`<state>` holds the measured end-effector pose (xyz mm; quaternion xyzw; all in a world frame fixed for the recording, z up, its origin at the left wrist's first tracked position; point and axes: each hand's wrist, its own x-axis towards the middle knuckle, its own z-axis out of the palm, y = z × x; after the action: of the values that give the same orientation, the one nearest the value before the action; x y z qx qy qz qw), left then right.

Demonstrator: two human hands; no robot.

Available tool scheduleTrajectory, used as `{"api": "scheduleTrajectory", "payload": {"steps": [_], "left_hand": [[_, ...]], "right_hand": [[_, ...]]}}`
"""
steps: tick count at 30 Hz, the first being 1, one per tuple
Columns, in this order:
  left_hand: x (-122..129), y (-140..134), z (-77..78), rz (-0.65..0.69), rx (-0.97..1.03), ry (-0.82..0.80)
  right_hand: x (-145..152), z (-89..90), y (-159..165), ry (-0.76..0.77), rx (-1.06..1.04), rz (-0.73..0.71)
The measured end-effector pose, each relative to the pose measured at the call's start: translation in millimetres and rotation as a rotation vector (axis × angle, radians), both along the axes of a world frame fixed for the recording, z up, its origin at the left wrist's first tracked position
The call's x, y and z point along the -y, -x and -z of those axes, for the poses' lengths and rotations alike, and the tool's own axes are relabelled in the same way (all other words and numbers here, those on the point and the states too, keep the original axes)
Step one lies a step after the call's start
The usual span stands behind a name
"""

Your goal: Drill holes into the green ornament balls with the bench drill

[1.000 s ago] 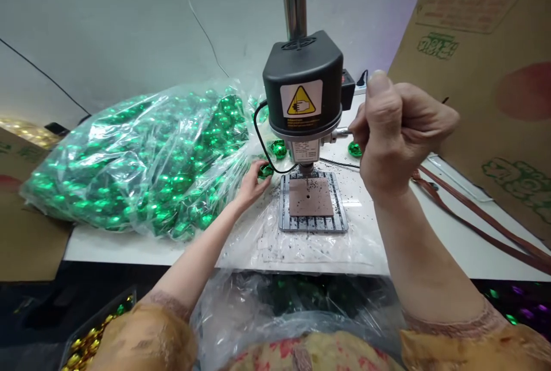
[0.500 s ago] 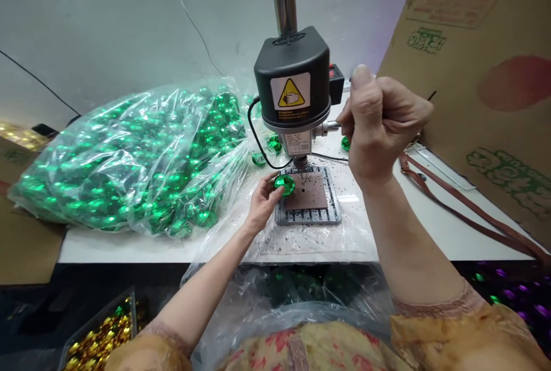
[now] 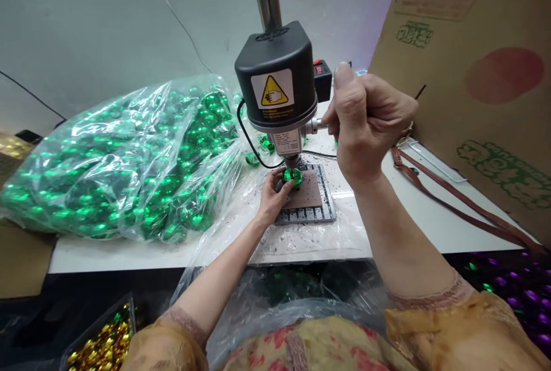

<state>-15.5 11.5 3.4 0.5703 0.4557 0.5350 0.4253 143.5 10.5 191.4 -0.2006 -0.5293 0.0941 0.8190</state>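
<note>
A small black drill press (image 3: 275, 75) stands on the white table, its base plate (image 3: 325, 213) strewn with dark shavings. My left hand (image 3: 274, 193) pinches a shiny green faceted ball (image 3: 293, 177) over the brown board (image 3: 309, 192) on that base, directly beneath the chuck (image 3: 293, 159). Whether the drill bit touches the ball is hidden. My right hand (image 3: 365, 121) is closed in a fist around the press's feed handle (image 3: 318, 124), most of which the fingers cover.
A clear plastic bag (image 3: 129, 158) full of green balls lies at the left. Cardboard (image 3: 465, 72) rises on the right beside a brown strap (image 3: 456, 201). Gold balls (image 3: 101, 339) sit in a bin low at the left; purple ones (image 3: 523, 293) are low at the right.
My left hand has brought the green ball from the board's left edge to under the chuck. My right hand keeps its hold on the handle. The view has shifted slightly.
</note>
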Motion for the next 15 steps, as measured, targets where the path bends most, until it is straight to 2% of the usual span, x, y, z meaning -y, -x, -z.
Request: {"api": "scheduleTrajectory", "payload": {"steps": [8,12,15], "left_hand": [[1.0,-3.5,-2.5,0.024,-0.08,-0.029],[-1.6,-0.2,-0.1,-0.042,-0.221,-0.036],[-1.7,0.5,0.5,-0.031,-0.225,-0.031]], "right_hand": [[1.4,0.2,0.4,0.025,0.02,0.064],[1.1,0.6,0.9,0.026,0.016,0.038],[1.3,0.7,1.0,0.036,0.009,0.069]]}}
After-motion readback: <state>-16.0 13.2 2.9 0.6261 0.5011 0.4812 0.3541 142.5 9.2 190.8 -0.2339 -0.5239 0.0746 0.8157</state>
